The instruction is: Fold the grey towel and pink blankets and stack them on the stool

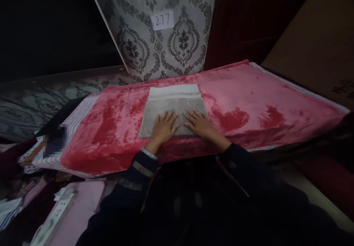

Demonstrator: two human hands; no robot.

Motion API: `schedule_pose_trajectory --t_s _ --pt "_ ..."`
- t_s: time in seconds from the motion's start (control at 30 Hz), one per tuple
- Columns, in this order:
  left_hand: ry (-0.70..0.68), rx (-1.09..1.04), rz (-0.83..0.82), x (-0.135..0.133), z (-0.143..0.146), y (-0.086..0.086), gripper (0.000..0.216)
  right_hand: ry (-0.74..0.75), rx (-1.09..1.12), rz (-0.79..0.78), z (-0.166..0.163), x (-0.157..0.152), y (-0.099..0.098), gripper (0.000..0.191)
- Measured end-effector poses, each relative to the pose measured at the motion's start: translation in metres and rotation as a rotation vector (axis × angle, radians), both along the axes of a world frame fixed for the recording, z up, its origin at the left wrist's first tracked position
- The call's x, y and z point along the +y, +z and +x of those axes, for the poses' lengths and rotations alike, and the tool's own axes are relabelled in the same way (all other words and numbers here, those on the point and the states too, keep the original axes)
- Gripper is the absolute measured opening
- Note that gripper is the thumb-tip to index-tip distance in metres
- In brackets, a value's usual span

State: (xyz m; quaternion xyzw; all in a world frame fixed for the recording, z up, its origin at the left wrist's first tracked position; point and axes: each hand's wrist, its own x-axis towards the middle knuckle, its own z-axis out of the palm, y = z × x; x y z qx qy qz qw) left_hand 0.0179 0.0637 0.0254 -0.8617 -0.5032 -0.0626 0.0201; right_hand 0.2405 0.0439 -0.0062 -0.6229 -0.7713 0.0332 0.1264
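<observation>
My left hand and right hand lie flat with fingers spread, gripping nothing, on the near edge of the folded grey towel, mid-way along the red blanket. I judge uneven pressure could skew this nubby terry rectangle on the slick plush pile.

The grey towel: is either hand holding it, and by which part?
Not gripped: left hand and right hand press flat on the grey towel near its front edge.
</observation>
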Motion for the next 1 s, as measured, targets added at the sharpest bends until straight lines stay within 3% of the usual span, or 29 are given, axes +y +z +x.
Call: schedule_pose_trajectory --t_s 0.13,0.47,0.63,0.8,0.9,1.0 --pt "0.119 -0.024 -0.03 -0.025 0.002 -0.018 0.061 -0.085 0.023 0.019 0.004 -0.032 -0.017 0.058" --pt "0.232 -0.015 0.072 -0.062 -0.03 -0.024 0.063 -0.276 0.179 0.21 0.022 -0.072 -0.046 0.059" --pt "0.206 -0.042 0.123 -0.075 -0.031 -0.032 0.068 -0.306 0.524 0.306 0.03 -0.06 -0.057 0.059" --pt "0.088 -0.1 0.15 -0.072 -0.018 -0.032 0.065 -0.244 0.92 0.286 0.024 -0.052 -0.051 0.066" --pt "0.001 -0.105 0.149 -0.067 -0.004 -0.029 0.064 -0.23 1.238 0.18 0.015 -0.055 -0.04 0.063" --pt "-0.016 -0.114 0.158 -0.063 0.009 -0.025 0.063 -0.292 1.573 0.015 0.01 -0.057 -0.026 0.047"
